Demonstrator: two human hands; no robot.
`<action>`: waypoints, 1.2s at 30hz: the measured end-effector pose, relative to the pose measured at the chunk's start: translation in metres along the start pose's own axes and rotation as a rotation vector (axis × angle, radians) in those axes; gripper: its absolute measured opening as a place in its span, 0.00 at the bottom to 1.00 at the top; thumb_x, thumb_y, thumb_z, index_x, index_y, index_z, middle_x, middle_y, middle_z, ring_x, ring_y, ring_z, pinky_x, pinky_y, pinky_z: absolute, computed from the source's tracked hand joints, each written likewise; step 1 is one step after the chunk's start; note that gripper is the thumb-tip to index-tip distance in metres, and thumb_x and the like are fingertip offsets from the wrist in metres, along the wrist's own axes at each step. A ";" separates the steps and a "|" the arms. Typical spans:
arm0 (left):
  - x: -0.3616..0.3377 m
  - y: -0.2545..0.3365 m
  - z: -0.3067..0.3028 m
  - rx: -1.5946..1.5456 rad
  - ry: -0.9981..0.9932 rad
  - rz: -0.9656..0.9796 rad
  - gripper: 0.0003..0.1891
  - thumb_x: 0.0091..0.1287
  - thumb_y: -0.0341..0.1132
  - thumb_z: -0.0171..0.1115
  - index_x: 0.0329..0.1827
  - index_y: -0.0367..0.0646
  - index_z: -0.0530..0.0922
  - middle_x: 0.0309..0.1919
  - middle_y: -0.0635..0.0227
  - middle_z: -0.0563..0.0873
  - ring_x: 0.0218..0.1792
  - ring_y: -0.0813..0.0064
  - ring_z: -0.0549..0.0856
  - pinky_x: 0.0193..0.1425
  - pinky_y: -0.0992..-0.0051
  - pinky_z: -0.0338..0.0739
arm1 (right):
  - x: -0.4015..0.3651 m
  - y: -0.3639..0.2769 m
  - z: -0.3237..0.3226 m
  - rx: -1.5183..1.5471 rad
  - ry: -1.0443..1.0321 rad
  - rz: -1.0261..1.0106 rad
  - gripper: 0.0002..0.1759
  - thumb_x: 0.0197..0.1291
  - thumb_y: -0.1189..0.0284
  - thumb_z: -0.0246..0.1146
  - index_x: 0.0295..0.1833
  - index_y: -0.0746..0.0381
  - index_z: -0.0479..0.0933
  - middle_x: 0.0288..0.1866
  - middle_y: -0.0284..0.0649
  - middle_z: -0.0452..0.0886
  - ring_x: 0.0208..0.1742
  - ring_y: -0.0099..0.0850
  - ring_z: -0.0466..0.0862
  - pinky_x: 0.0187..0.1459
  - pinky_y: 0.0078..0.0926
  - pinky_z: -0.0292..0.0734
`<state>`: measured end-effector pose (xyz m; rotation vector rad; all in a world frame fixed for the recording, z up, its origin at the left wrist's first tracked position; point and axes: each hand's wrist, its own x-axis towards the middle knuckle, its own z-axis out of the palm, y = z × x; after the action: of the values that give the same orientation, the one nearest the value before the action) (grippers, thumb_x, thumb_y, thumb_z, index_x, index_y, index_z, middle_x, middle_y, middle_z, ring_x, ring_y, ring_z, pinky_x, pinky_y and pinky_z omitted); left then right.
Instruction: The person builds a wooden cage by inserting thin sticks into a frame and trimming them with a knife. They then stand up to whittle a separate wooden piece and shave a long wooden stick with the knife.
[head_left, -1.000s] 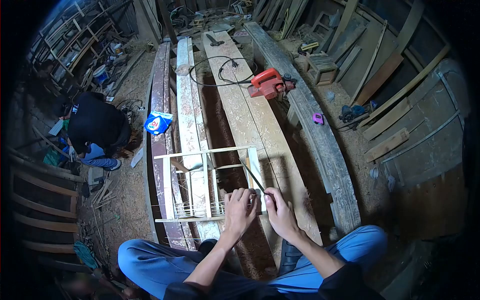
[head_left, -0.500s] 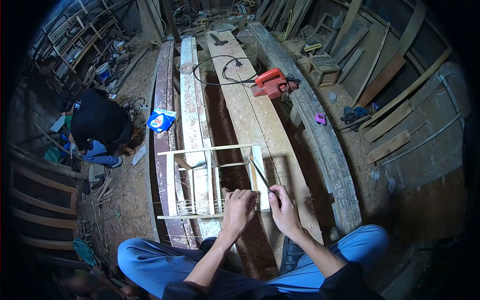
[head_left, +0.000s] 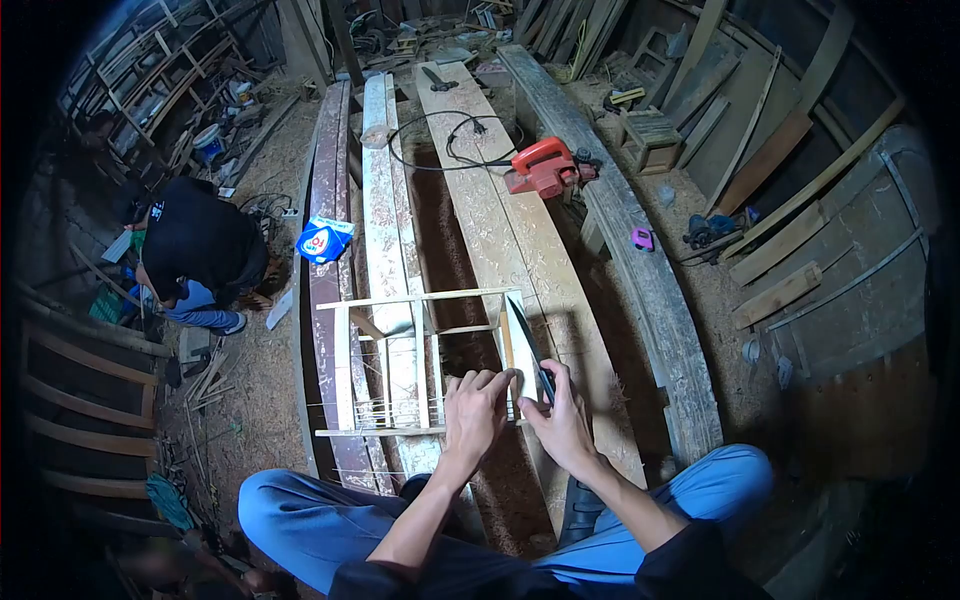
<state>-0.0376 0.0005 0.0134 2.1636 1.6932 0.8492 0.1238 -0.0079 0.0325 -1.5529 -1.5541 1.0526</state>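
Observation:
A light wooden frame of thin slats (head_left: 420,297) lies across the planks in front of me, with thin sticks set through its near left side. My left hand (head_left: 472,412) is curled around the frame's near right corner, its fingertips pointing right. In my right hand (head_left: 556,418) is a long dark-bladed knife (head_left: 523,325), black at the grip. The blade slants up and left along the frame's pale right end piece (head_left: 518,345). The right thumb reaches toward the left fingertips, close by that end piece.
A red power planer (head_left: 545,168) with its black cable rests on the long planks (head_left: 500,210), among shavings. Nearby are a blue packet (head_left: 324,240), a pink tape measure (head_left: 642,239) and another dark tool (head_left: 438,80). A person in black (head_left: 200,240) crouches at left.
The knife's handle has turned in my right hand and the blade sits slightly further right. The right thumb has come closer to my left fingertips. The frame stays almost in place.

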 end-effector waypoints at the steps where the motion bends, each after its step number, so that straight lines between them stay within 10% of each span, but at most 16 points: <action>1: 0.001 0.001 0.000 0.000 0.002 -0.002 0.23 0.57 0.25 0.68 0.58 0.50 0.85 0.36 0.65 0.84 0.41 0.62 0.83 0.48 0.63 0.73 | 0.001 0.002 0.001 -0.007 0.040 -0.058 0.35 0.63 0.69 0.73 0.71 0.61 0.64 0.45 0.47 0.81 0.40 0.38 0.82 0.43 0.40 0.79; 20: -0.001 -0.004 0.003 0.013 -0.117 -0.150 0.32 0.51 0.30 0.75 0.64 0.49 0.82 0.40 0.63 0.84 0.47 0.59 0.84 0.57 0.58 0.75 | 0.004 0.012 0.002 -0.063 0.033 -0.003 0.39 0.60 0.63 0.76 0.71 0.59 0.63 0.37 0.42 0.75 0.35 0.33 0.75 0.38 0.38 0.75; 36: -0.002 0.000 0.007 0.105 -0.059 -0.110 0.29 0.53 0.32 0.75 0.62 0.50 0.83 0.43 0.67 0.84 0.46 0.63 0.81 0.50 0.64 0.73 | 0.004 0.001 0.006 0.002 -0.063 0.070 0.34 0.62 0.72 0.70 0.71 0.62 0.64 0.49 0.51 0.80 0.41 0.40 0.81 0.44 0.39 0.79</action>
<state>-0.0342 -0.0003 0.0074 2.1165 1.8458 0.6749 0.1181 -0.0041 0.0288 -1.5968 -1.5497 1.1518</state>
